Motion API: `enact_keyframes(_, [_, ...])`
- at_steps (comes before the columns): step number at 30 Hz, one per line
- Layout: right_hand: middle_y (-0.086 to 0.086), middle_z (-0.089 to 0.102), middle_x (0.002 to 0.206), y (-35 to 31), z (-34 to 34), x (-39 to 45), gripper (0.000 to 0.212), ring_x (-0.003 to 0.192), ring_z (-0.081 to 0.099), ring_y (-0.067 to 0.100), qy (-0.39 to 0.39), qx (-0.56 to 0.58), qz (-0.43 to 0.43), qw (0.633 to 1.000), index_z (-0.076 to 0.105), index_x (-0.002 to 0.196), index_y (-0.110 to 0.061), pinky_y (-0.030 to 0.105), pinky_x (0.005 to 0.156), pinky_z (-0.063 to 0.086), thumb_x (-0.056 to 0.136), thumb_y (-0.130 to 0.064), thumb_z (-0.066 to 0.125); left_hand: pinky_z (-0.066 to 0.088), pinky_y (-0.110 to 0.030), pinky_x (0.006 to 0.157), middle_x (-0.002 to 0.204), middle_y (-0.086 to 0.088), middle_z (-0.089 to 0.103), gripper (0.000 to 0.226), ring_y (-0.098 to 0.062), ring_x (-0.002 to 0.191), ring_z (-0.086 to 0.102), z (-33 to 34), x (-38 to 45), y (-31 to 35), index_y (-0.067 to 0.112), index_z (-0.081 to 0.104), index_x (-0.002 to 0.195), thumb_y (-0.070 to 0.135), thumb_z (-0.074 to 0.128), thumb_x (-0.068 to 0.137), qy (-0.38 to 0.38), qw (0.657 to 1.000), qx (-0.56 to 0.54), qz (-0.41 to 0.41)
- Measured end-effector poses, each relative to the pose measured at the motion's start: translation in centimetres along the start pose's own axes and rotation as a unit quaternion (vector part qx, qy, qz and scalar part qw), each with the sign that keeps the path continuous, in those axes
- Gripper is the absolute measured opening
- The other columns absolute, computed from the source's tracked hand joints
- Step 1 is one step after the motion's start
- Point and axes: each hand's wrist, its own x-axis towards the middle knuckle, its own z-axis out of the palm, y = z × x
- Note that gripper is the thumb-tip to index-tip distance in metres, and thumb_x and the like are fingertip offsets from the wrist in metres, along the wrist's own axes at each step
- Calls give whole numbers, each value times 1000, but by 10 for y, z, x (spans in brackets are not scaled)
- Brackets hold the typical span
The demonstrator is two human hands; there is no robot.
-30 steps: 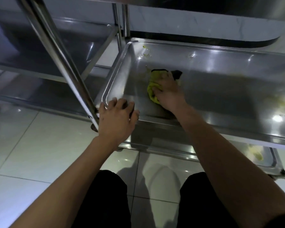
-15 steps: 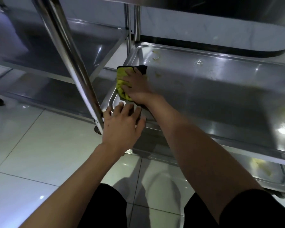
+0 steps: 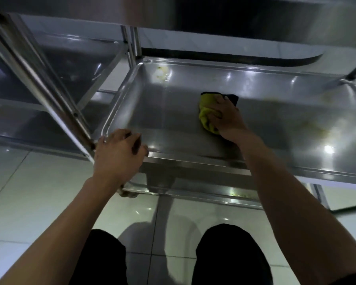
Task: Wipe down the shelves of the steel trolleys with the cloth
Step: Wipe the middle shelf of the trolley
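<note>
Steel trolley shelf [image 3: 173,124] fills most of the head view, a shallow tray with a raised rim, seen from above by someone crouching in front of it. Right hand [image 3: 226,118] is pressed down on a yellow cloth [image 3: 206,114] roughly in the middle of the shelf, a bit toward the left half. Fingers are curled over the bunched cloth, so it's gripped and squashed flat against the steel at once. A dark edge of the cloth pokes out past the fingertips on the far side.

Left hand [image 3: 117,155] is on the near left corner of the same shelf, fingers bent over the rim, holding it right beside the upright post [image 3: 41,87] that runs diagonally up to the top left.

Yellowish smears [image 3: 161,74] sit in the far left corner of the shelf, well apart from the cloth, and there's more faint yellowish grime toward the right end [image 3: 329,132]. Lower shelf [image 3: 224,194] peeks out underneath the front edge, with some specks on it too. Second trolley [image 3: 74,64] stands just to the left, its shelves looking about the same height. Pale glossy floor tiles [image 3: 39,194] below, and the person's dark-trousered knees [image 3: 232,254] at the bottom.
</note>
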Motion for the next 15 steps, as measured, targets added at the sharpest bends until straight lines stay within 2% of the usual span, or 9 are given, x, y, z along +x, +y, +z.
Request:
enact_keyframes(2, [7, 47, 147, 26, -18, -14, 38, 139, 37, 31, 8, 3, 20, 1000, 56, 134, -15, 39, 120, 20, 97, -21, 55, 51, -50, 89, 108, 0, 65, 28, -28, 97, 61, -6, 10, 13, 30, 69, 93, 45, 46, 90, -22, 1000, -5, -8])
enact_keyframes(3, [7, 46, 148, 37, -26, -21, 38, 140, 35, 31, 16, 4, 37, 999, 56, 135, -17, 42, 118, 24, 97, -23, 55, 50, -49, 90, 109, 0, 65, 24, -28, 99, 60, -8, 18, 24, 30, 69, 94, 43, 49, 91, -32, 999, -12, -1])
enact_keyframes(6, [7, 41, 152, 68, -54, -46, 40, 144, 30, 29, 39, -15, 73, 996, 56, 137, -19, 42, 119, 23, 97, -22, 55, 48, -46, 97, 123, -4, 66, 30, -31, 113, 58, -7, 43, 66, 23, 70, 117, 37, 57, 94, -50, 995, -65, 51])
enact_keyframes(8, [11, 45, 149, 90, -72, -63, 39, 140, 36, 31, 69, -30, 91, 993, 58, 134, -14, 38, 118, 23, 95, -16, 57, 49, -44, 96, 126, -4, 67, 34, -31, 116, 58, -4, 55, 84, 24, 68, 124, 37, 58, 95, -60, 993, -78, 63])
enact_keyframes(10, [13, 50, 143, 104, -85, -76, 37, 135, 41, 34, 98, -31, 112, 988, 60, 131, -10, 34, 112, 24, 94, -11, 58, 50, -44, 95, 123, -4, 67, 33, -31, 113, 59, -2, 59, 79, 24, 69, 121, 38, 58, 94, -64, 995, -57, 60])
enact_keyframes(13, [10, 52, 142, 106, -84, -73, 30, 137, 39, 30, 95, -40, 99, 990, 68, 121, -10, 30, 119, 17, 95, -7, 54, 52, -47, 85, 113, -5, 67, 30, -34, 100, 61, 1, 59, 38, 24, 71, 105, 46, 56, 91, -35, 999, 3, 27])
enact_keyframes(15, [8, 55, 137, 105, -78, -65, 29, 136, 40, 30, 95, -57, 83, 990, 71, 112, -11, 30, 121, 12, 94, -3, 50, 51, -52, 91, 123, -5, 64, 39, -37, 109, 60, 3, 58, 16, 30, 70, 115, 56, 50, 94, -49, 998, 22, 9])
